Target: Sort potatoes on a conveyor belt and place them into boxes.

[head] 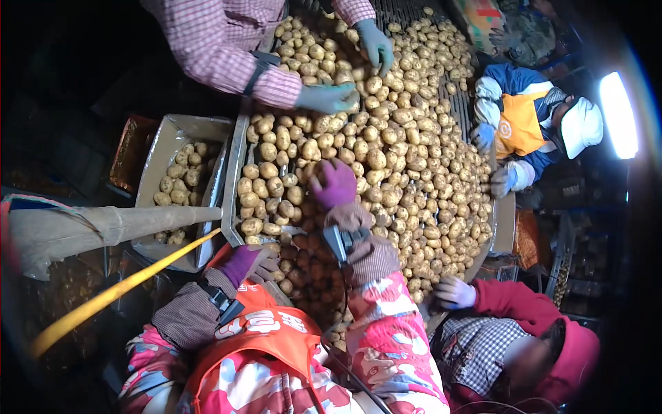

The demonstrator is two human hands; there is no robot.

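A broad layer of potatoes [376,159] covers a slatted sorting table [234,181] with a metal rim. My right hand [335,185], in a purple glove, reaches palm down over the potatoes. Its thumb and fingers are apart and touch them, and whatever lies under the palm is hidden. Close to my body, my left hand [251,265] is at the table's near left corner. It wears a purple glove with greyish fingers, which are spread beside several potatoes, and no held potato shows.
A plastic-lined cardboard box [220,199] holding potatoes stands left of the table. A thick pole [119,222] and a yellow rod [129,282] cross there. Co-workers' gloved hands [328,97] work opposite me; other people [522,124] sit at the right. A bright lamp [619,115] shines there.
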